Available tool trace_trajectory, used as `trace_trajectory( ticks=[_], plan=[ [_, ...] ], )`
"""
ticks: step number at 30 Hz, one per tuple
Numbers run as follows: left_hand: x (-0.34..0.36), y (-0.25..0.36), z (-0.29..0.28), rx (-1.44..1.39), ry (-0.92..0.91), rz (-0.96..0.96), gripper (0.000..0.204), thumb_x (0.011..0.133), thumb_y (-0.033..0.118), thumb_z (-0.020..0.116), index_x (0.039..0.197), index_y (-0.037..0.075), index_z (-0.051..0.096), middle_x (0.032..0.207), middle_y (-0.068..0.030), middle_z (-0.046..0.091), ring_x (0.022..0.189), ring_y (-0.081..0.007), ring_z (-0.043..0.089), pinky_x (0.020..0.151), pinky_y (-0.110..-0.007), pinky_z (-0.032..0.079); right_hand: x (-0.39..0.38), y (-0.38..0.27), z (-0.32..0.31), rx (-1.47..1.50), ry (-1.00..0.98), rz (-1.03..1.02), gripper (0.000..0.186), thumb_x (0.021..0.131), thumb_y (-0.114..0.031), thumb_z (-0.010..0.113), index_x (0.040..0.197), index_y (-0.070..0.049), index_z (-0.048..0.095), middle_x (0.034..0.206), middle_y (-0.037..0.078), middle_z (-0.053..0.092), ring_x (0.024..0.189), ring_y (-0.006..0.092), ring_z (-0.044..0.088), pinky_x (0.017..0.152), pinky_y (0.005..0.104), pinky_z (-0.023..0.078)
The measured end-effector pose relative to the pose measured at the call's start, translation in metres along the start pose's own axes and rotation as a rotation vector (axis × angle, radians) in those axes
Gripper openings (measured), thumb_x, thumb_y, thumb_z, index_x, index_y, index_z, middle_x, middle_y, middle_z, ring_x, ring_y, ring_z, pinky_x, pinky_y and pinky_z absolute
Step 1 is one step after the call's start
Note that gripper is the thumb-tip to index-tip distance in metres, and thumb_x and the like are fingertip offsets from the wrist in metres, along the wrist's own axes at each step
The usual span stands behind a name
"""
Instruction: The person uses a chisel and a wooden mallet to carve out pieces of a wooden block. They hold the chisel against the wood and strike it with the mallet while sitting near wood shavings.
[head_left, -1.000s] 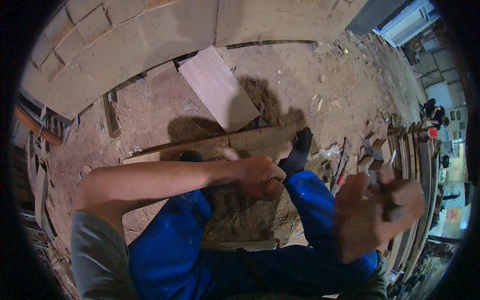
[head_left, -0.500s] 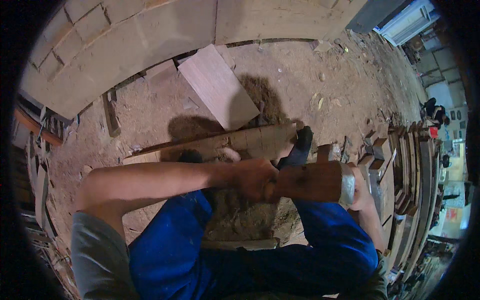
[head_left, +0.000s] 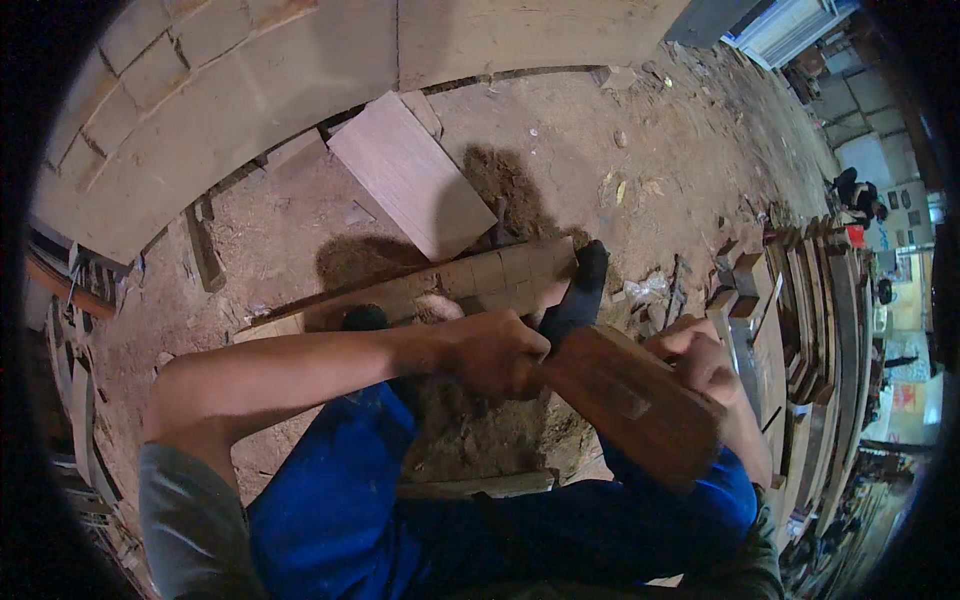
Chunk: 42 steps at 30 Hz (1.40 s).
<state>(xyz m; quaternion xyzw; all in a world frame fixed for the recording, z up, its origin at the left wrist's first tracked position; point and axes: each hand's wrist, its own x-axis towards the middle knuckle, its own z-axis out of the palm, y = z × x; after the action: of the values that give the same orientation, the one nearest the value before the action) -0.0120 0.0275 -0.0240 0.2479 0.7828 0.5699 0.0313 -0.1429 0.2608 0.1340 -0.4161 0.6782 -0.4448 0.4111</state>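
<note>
My left hand (head_left: 495, 352) is closed round the narrow end of a brown wooden block (head_left: 630, 400). The block widens away from that fist and slants down to the right, above my right knee. Beside its upper right edge is my right hand (head_left: 700, 355), fingers curled; what they hold, if anything, is hidden. Below my hands a thick wooden plank (head_left: 490, 280) with lines across it lies on the ground, my feet at it. Beyond the plank a pale flat board (head_left: 410, 175) rests slantwise.
Stacked timber (head_left: 815, 320) stands at the right, with short wood pieces (head_left: 735, 285) at its near side. A light panel wall (head_left: 300, 90) runs along the far side. A dark stick of wood (head_left: 203, 250) lies left. Another person (head_left: 860, 200) is far off at the right.
The block has swung so its wide end drops toward me, and its whitish wrapped end no longer shows. My right hand has moved from behind that end to the block's upper edge.
</note>
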Motion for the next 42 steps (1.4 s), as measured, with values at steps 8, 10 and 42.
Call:
trace_trajectory(
  ticks=[8,10,42],
  plan=[
    [-0.029,-0.002,-0.003,-0.102,0.034,-0.032,0.019,0.064,0.014,0.065,0.079,0.004,0.058,0.067,-0.0147,0.061,0.064,-0.0278,0.064,0.059,-0.04,0.048,0.038,0.036,0.017,0.052,-0.088,-0.146,0.018,0.075,-0.012,0.072,0.087,-0.001,0.065,0.074,0.005,0.066,0.066,0.0141,0.061,0.06,0.0298,0.046],
    [-0.008,-0.004,-0.007,-0.038,-0.005,0.06,0.018,0.063,0.014,0.065,0.076,0.005,0.057,0.066,-0.015,0.06,0.064,-0.0283,0.064,0.059,-0.04,0.048,0.026,0.012,0.014,0.006,-0.065,-0.153,0.02,0.074,-0.012,0.072,0.09,0.0,0.066,0.074,0.006,0.066,0.065,0.0156,0.061,0.059,0.0302,0.046],
    [-0.024,-0.007,-0.024,0.009,0.06,-0.181,0.02,0.073,0.022,0.061,0.078,0.002,0.06,0.07,-0.0203,0.06,0.062,-0.0319,0.06,0.059,-0.041,0.046,0.048,-0.005,0.018,-0.127,-0.132,-0.186,0.006,0.076,-0.007,0.065,0.074,-0.002,0.062,0.068,0.004,0.061,0.062,0.0116,0.056,0.06,0.0275,0.044]
  ],
)
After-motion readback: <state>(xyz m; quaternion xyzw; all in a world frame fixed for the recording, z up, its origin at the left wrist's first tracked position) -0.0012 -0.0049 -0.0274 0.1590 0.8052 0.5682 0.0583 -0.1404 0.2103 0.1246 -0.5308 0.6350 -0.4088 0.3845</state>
